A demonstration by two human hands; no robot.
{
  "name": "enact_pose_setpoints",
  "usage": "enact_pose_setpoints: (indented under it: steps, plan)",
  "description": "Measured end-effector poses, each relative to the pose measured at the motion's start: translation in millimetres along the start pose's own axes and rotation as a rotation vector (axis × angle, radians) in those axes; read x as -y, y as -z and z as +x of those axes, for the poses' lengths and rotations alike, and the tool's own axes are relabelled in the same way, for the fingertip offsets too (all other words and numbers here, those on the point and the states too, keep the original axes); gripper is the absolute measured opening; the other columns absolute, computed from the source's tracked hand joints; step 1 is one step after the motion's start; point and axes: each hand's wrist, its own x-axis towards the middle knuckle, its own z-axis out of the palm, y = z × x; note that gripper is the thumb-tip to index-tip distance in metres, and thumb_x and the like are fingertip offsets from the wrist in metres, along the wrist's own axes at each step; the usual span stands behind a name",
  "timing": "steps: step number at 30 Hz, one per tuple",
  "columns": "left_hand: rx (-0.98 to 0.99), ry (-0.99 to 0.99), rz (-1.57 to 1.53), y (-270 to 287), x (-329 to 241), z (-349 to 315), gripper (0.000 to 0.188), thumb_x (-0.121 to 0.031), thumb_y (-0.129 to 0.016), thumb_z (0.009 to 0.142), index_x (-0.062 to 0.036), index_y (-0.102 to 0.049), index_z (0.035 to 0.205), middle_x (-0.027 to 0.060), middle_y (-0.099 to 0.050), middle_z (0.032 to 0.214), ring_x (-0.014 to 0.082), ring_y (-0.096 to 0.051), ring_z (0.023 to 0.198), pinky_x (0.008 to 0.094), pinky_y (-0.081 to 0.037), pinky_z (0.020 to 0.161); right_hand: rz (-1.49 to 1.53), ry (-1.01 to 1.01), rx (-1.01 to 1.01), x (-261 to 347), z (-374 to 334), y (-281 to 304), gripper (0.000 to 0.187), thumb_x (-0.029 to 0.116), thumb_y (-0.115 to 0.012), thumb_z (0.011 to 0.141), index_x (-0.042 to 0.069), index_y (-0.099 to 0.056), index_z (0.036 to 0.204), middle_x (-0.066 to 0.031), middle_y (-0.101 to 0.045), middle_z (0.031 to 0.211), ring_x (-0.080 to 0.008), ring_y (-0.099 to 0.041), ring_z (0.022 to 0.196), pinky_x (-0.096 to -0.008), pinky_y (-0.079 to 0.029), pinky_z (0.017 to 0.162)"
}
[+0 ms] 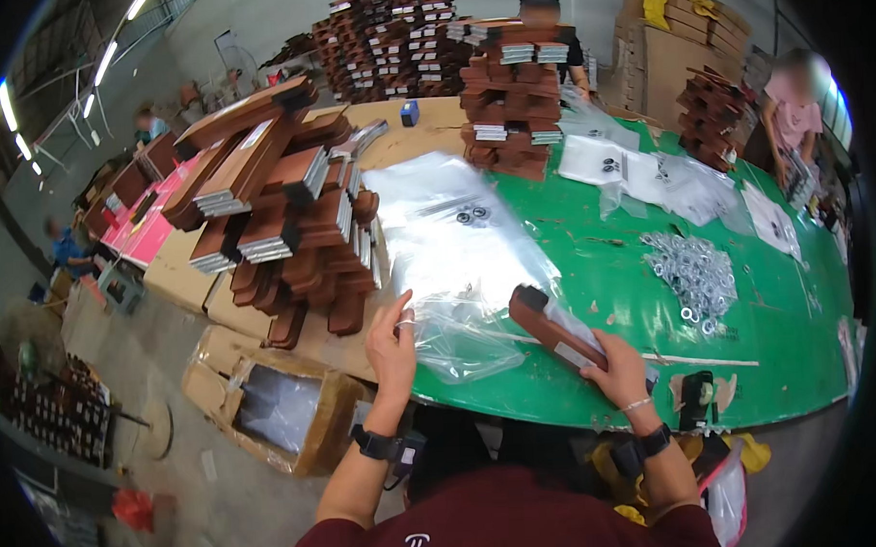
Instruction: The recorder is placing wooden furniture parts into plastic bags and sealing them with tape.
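Note:
My right hand (pixel 620 371) grips the near end of a bundle of brown slats (pixel 554 329), which lies tilted over the green table's front part. The bundle has rounded ends, a dark band at its far end and a pale label on its side. My left hand (pixel 391 350) is raised with its fingers stretched out and nothing visible in it. Beside that hand, clear plastic bags (pixel 428 274) lie spread in a pile. Two small dark rings (pixel 473 214) show on the bags. A tall stack of similar brown bundles (pixel 296 206) stands to the left.
Metal rings (pixel 691 274) lie heaped on the green table (pixel 591 239). More clear bags (pixel 666 179) spread at the back right. A black tool-like object (pixel 695 400) sits at the front edge. An open cardboard box (pixel 279 409) stands below left. Co-workers stand behind the far stacks.

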Motion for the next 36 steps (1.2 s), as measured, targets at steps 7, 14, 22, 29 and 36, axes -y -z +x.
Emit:
enact_pose_setpoints:
  steps: [7, 14, 22, 29, 36]
  plan:
    - [0.205, -0.134, 0.096, -25, -40, 0, 0.021, -0.013, -0.067, 0.092, -0.0115, -0.075, 0.111, 0.0134, -0.055, 0.073, 0.0247, -0.059, 0.065, 0.0353, -0.044, 0.060, 1.076, 0.062, 0.304, 37, -41, 59, 0.077, 0.023, -0.087, 0.078, 0.002, -0.050, 0.142, -0.0112, -0.060, 0.132, -0.0184, -0.054, 0.123, -0.0377, -0.042, 0.107]
    - [0.372, 0.023, -0.098, -36, -38, 2, 0.022, -0.029, -0.068, 0.092, -0.0121, -0.078, 0.101, 0.0107, -0.072, 0.085, 0.0307, -0.066, 0.072, 0.0359, -0.051, 0.066, 0.636, 0.242, 0.285, 41, -72, 9, 0.073, 0.042, -0.080, 0.081, 0.005, -0.055, 0.137, -0.0182, -0.062, 0.130, -0.0317, -0.061, 0.119, -0.0372, -0.047, 0.100]
    - [0.390, -0.395, 0.265, -26, -69, -15, 0.028, -0.023, -0.067, 0.092, -0.0133, -0.071, 0.117, 0.0072, -0.057, 0.070, 0.0287, -0.060, 0.066, 0.0390, -0.048, 0.059, 0.629, 0.024, 0.174, 54, -75, -14, 0.077, 0.050, -0.077, 0.080, 0.002, -0.054, 0.136, -0.0231, -0.063, 0.126, -0.0382, -0.061, 0.116, -0.0415, -0.049, 0.097]
    - [0.591, -0.728, 0.213, -40, -82, -68, 0.039, -0.020, -0.070, 0.084, -0.0154, -0.068, 0.123, 0.0043, -0.053, 0.073, 0.0218, -0.059, 0.065, 0.0353, -0.047, 0.055, 0.794, -0.025, 0.342, 65, -47, -45, 0.064, 0.042, -0.072, 0.088, -0.001, -0.054, 0.131, -0.0194, -0.065, 0.123, -0.0291, -0.064, 0.111, -0.0360, -0.049, 0.095]
    - [0.404, -0.694, 0.281, -22, -84, -64, 0.049, -0.021, -0.073, 0.082, -0.0134, -0.065, 0.130, 0.0033, -0.048, 0.073, 0.0203, -0.053, 0.063, 0.0347, -0.044, 0.054, 1.716, -0.302, 0.503, 84, -36, -21, 0.037, 0.024, -0.060, 0.101, -0.001, -0.056, 0.128, -0.0072, -0.064, 0.119, -0.0123, -0.061, 0.107, -0.0285, -0.050, 0.093]
